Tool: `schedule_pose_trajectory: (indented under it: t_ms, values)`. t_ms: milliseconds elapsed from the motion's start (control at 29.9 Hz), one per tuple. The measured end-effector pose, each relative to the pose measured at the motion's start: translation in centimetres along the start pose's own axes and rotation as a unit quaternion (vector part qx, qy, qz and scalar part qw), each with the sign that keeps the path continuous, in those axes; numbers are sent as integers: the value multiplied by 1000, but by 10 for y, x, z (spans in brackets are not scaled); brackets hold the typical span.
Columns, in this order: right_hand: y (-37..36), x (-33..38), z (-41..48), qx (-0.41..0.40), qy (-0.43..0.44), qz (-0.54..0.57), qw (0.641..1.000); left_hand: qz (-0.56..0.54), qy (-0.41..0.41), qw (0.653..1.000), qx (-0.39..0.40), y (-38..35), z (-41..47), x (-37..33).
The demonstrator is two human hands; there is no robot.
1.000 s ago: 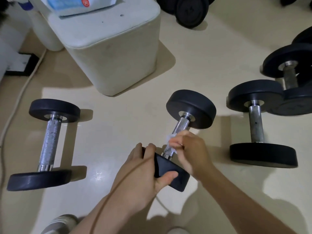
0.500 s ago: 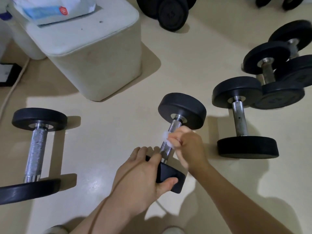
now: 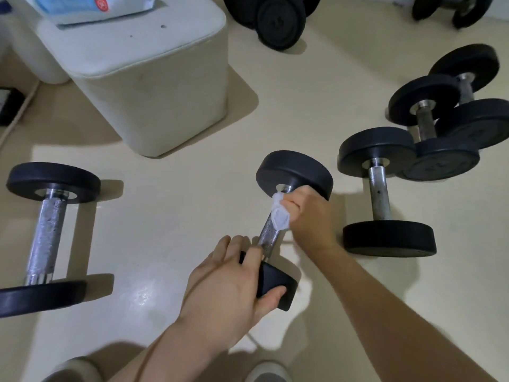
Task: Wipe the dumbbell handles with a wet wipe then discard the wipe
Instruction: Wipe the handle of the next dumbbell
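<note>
**Fingers [image 3: 292,203] closing round a wet wipe [image 3: 279,216] on a dumbbell handle [image 3: 267,235]**

Head view. Fingers of the right hand [image 3: 309,219] are curling tightly round the crumpled white wet wipe and pressing it against the upper end of the metal handle, just below the far plate [image 3: 294,170]. The left hand [image 3: 234,282] is gripping the near plate [image 3: 276,282], with its fingers lying over the top of the plate and its thumb hooking round the lower edge. The dumbbell [image 3: 297,175] being wiped is lying at the centre of the cream floor [image 3: 192,188], with its handle running from lower left to upper right. A second dumbbell [image 3: 49,232] is lying well apart on the left. A third dumbbell [image 3: 381,194] is lying near on the right, touching a cluster of further weights [image 3: 440,161]. A white block [image 3: 154,86] is standing behind, carrying a pack [image 3: 93,6] on top.
</note>
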State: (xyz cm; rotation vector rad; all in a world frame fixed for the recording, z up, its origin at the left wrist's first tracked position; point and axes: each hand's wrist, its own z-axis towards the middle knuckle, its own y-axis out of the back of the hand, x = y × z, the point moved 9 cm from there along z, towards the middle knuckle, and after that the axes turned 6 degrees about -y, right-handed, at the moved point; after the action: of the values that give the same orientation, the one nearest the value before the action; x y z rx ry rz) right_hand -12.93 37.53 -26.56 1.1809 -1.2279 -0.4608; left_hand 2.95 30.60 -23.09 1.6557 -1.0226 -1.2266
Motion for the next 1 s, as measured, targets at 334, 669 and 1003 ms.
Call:
schedule_pose_trajectory:
  t_ms: [334, 669, 1003]
  values:
    - [1, 14, -8, 8, 83, -130, 988, 17, -58, 998, -1, 0, -1, -22]
    - [-16, 23, -39, 89, 126, -102, 983, -16, -71, 997, -13, -3, -1, -26]
    - [-28, 31, -43, 125, 196, 16, 972, -167, -33, 985, 3, 11, 0, 9]
